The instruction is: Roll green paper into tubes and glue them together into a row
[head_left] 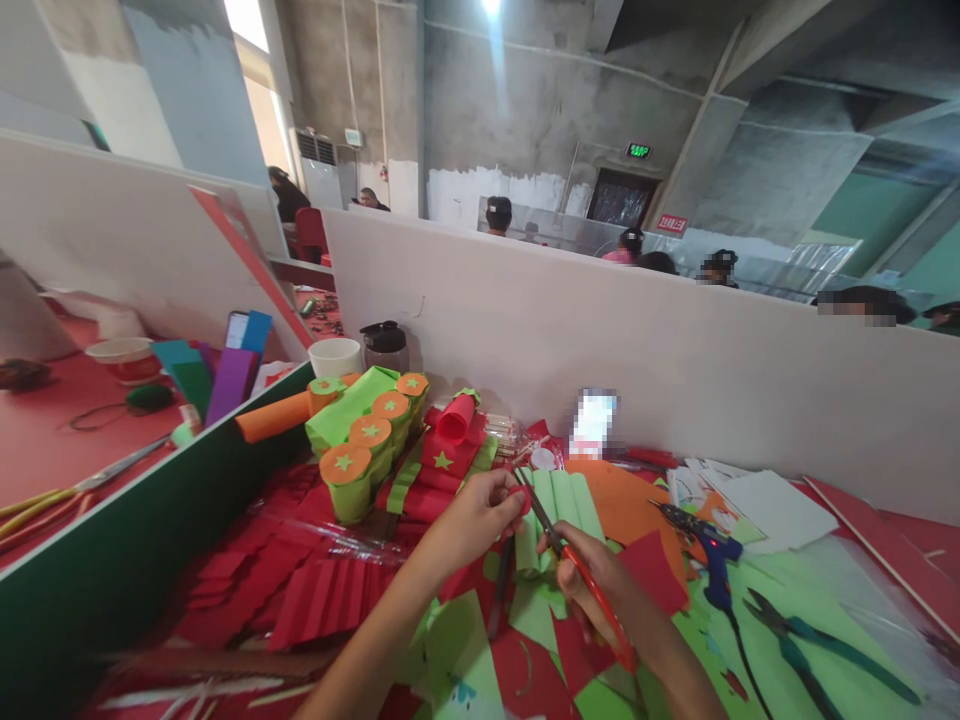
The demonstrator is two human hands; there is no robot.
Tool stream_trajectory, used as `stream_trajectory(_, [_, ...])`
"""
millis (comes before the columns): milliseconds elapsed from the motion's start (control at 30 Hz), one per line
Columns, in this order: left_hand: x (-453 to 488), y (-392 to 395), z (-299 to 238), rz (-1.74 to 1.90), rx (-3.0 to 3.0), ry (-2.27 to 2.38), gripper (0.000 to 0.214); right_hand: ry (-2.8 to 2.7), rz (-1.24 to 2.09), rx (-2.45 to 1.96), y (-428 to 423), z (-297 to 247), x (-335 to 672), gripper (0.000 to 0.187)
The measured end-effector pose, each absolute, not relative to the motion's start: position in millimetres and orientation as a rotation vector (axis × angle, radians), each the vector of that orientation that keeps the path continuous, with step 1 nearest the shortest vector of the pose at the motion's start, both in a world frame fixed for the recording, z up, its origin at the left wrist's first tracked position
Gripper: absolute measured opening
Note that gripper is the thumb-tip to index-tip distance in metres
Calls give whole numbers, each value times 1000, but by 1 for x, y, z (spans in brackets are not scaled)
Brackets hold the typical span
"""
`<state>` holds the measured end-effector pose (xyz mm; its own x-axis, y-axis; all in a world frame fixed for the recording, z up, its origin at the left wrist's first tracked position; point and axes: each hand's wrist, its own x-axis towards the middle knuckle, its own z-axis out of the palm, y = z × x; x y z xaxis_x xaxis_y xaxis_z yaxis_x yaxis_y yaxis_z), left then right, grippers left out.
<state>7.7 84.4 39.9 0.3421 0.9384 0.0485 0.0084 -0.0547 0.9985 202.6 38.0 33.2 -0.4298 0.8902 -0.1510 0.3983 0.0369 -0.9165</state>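
My left hand (487, 510) is closed on a small piece of red paper (522, 498), pinched between thumb and fingertips. In my right hand (592, 572) is a pair of scissors (600, 597) with orange-red handles, its blades up against the red paper. Whether the blades are cutting into it I cannot tell. Just behind the scissors lies pleated light green paper (577, 500). Beyond my left hand stand a red and green paper model (442, 460) with a star and a green and orange paper model (360, 432) with several star-topped discs.
Folded red paper strips (322, 600) lie at the left. To the right are orange paper (600, 480), a blue glue gun (716, 560) with its cord, and pliers (817, 640). A lit phone (592, 425) leans on the white partition (675, 350); other people sit beyond.
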Motion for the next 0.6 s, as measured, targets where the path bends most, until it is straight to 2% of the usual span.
stream_trajectory(333, [6,85,39,986,1434,961,30,-1752,1452,-1328,31,50,197,58])
stream_trajectory(600, [19,82,40,1159,1253,921,32,-1696,1463,-1304,32,44,197,60])
